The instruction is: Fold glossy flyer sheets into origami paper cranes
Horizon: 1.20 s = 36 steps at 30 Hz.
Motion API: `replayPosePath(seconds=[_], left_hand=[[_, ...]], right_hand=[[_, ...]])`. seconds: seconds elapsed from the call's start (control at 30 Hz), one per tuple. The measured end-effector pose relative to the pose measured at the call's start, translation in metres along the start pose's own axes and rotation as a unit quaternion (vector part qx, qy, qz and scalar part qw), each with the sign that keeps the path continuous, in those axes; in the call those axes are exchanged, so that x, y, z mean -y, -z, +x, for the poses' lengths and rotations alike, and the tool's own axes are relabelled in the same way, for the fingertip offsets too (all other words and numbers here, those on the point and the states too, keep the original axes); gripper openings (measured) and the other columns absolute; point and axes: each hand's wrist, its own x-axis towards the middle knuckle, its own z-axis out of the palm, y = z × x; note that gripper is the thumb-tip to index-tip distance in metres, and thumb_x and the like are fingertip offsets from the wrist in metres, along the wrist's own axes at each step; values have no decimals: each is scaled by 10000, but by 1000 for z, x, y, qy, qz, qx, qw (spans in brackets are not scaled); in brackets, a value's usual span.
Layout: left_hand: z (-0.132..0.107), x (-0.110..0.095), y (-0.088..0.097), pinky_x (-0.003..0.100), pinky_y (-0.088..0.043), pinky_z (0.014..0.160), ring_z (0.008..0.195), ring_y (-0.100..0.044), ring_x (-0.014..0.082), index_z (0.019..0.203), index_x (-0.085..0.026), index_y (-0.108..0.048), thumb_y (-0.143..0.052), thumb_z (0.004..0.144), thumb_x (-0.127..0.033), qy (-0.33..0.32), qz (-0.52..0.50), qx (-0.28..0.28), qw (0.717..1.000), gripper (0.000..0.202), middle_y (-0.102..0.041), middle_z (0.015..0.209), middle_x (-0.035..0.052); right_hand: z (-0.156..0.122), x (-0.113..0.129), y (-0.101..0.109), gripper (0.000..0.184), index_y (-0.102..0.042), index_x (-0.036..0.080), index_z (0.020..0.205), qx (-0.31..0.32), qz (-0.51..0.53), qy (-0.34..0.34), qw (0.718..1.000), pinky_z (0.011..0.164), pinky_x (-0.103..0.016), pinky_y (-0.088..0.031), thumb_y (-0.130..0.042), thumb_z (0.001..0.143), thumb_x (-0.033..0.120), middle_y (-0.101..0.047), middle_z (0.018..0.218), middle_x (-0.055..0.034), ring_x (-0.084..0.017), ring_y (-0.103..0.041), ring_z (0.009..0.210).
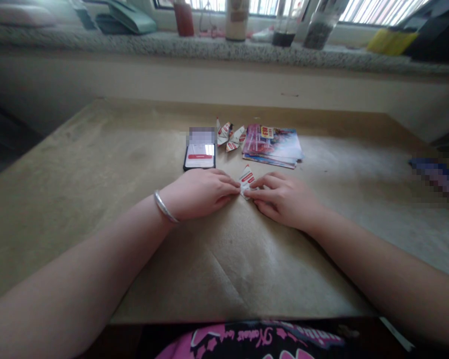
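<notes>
A small piece of folded paper (247,176), white with red print, lies on the table with a pointed corner facing away from me. From the left, my left hand (213,193) pinches its lower edge, the fingers held together. My right hand (282,197) presses its fingertips on the paper's right side, thumb low and close to it. What lies under the fingertips is partly hidden. Beyond the hands stand folded paper figures (234,139) in the same white and red. Just behind my left hand lies a phone (200,155) with its screen lit.
A stack of colourful printed sheets (273,144) lies behind my right hand. The table (134,129) ends at a wall under a granite sill (142,47) with jars and bottles (236,20). Part of a blurred dark blue object (437,179) shows at the right edge.
</notes>
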Motion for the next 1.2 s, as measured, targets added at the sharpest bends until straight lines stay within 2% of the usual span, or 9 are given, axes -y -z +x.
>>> replayPosePath(seconds=[0.17, 0.37, 0.63, 0.73, 0.83, 1.0, 1.2], left_hand=[[1, -6, -1, 291, -495, 898, 1045, -625, 169, 1124, -247, -674, -464, 897, -199, 20, 29, 4, 999, 313, -657, 1194, -2], [1, -9, -3, 307, -527, 800, 914, -649, 183, 1071, -210, -686, -454, 900, -215, 29, 61, -5, 998, 288, -671, 1073, 43], [3, -8, -6, 324, -533, 837, 957, -637, 199, 1113, -183, -671, -471, 895, -193, 4, 79, -18, 997, 297, -669, 1111, 68], [4, -11, -7, 336, -520, 903, 1039, -620, 210, 1119, -153, -665, -485, 869, -157, 5, 78, -27, 997, 308, -649, 1174, 89], [5, -11, -9, 331, -492, 979, 1116, -598, 201, 1111, -152, -668, -491, 845, -128, 9, 54, -34, 998, 320, -633, 1233, 81], [5, -7, -10, 321, -466, 1025, 1136, -599, 197, 1111, -154, -670, -512, 807, -114, 13, 20, -23, 999, 345, -635, 1245, 74], [5, -6, -8, 329, -460, 1024, 1120, -598, 202, 1092, -150, -672, -499, 813, -125, 27, -3, -12, 1000, 329, -641, 1216, 79]], right_hand=[[2, 2, 1, 294, -715, 264, 1099, 5, -18, -2, 1000, 828, -372, -484, -508, 892, 280, -685, 1088, -54, -235, -600, 980], [3, 5, 0, 259, -746, 241, 994, -16, -14, 0, 1000, 773, -347, -489, -512, 909, 314, -719, 983, -35, -213, -627, 900], [2, 3, -5, 220, -738, 205, 923, -32, 1, -17, 999, 806, -327, -510, -528, 907, 268, -729, 991, -34, -197, -652, 896], [4, 0, -6, 218, -726, 188, 917, -39, 6, -27, 999, 855, -342, -505, -516, 899, 244, -731, 1022, -40, -206, -654, 922], [7, -4, -8, 224, -690, 171, 1004, -33, 11, -47, 998, 930, -371, -476, -510, 886, 234, -712, 1111, -57, -236, -616, 1039], [15, -12, -15, 414, -526, 128, 1299, -2, 24, -74, 997, 981, -410, -425, -440, 925, 283, -663, 1218, -88, -260, -547, 1122], [26, -14, -18, 478, -478, 70, 1333, 4, 16, -89, 996, 979, -419, -393, -447, 889, 243, -664, 1188, -122, -291, -510, 1114]])
